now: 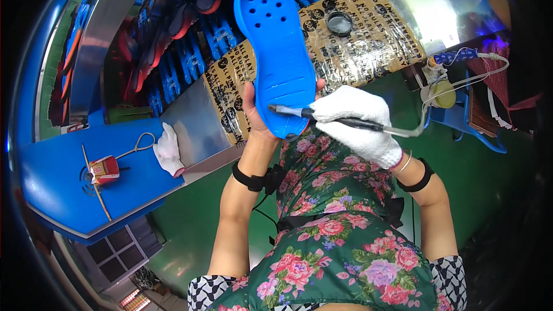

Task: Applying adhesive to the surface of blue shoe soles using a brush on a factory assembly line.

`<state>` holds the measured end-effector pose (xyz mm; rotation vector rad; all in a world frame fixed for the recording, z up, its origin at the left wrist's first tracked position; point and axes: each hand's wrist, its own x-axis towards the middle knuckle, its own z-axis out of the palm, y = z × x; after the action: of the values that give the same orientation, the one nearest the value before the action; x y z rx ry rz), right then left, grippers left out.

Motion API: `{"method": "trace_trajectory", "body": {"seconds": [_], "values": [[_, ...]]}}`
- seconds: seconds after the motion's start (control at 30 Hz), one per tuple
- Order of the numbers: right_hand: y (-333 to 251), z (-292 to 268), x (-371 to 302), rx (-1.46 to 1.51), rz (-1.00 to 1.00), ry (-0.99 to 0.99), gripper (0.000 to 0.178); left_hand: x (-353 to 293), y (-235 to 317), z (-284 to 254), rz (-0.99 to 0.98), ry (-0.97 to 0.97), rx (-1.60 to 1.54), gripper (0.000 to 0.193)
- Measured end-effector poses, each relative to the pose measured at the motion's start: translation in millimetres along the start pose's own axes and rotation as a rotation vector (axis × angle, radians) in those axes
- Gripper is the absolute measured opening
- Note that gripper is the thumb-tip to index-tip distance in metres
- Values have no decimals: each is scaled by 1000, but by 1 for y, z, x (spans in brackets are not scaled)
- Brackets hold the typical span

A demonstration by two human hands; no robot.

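"2 hands in view; what are they doing?"

"The bare left hand point(257, 120) cups the narrow end of a blue shoe sole point(285, 63) from below, thumb along its left side, fingertips showing at its right. The right hand point(357, 118), in a white knitted glove, is closed round a dark brush-like tool point(360, 124)."

"Where's the sole?"

"Held up, above the near edge of the cardboard-covered bench point(380, 40), wide holed end pointing away. The tool's tip is over its narrow end; whether they touch, I can't tell."

"Anything on that bench?"

"1 round dark-rimmed dish point(339, 23), toward the far edge. A pale tube point(416, 131) trails from the tool."

"And the blue desk point(52, 167)?"

"A spare white glove point(167, 151) at its right edge, and a red container point(105, 169) farther in."
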<state>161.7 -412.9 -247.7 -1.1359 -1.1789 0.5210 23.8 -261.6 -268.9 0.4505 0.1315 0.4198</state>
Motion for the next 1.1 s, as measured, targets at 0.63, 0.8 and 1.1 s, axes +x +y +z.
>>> {"method": "trace_trajectory", "body": {"seconds": [0.63, 0.8, 1.1], "values": [[-15, 8, -28, -220, -371, -245, 38, 5, 32, 1, -323, -130, 160, 114], [-30, -3, -11, 130, -112, -209, 15, -1, 27, 8, -274, -264, 96, 99], [-32, 8, -23, 16, -192, -277, 27, 12, 32, 10, -251, -234, 178, 106]]}}
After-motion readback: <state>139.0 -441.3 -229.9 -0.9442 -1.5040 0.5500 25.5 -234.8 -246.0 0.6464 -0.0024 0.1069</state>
